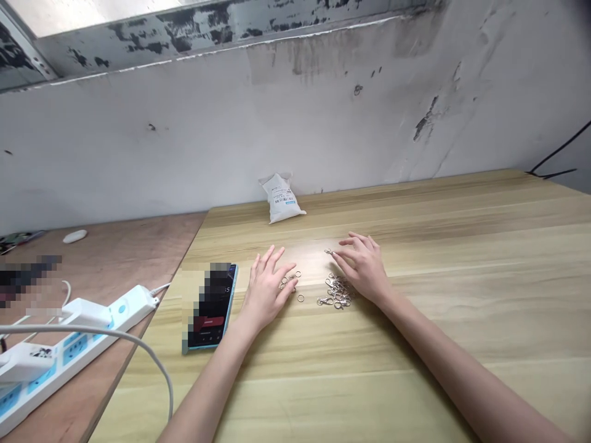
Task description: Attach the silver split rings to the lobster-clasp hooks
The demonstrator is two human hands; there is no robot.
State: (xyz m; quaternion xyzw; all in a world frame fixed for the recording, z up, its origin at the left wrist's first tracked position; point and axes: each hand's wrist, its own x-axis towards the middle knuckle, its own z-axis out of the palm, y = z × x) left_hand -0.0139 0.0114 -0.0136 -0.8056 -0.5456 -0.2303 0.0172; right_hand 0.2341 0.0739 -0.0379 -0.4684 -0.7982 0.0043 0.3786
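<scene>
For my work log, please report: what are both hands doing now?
Left hand at small silver metal rings. Right hand beside pile of silver metal lobster clasps. Teal-edged smartphone left of them.

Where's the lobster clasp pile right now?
The lobster clasp pile lies, in the head view, on the wooden table beside the right hand, with the metal rings and left hand to its left.

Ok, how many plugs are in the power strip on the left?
2. One white plug sits midway along the power strip, and another white plug sits nearer its lower end, at the frame's left edge. More may be cut off.
</scene>
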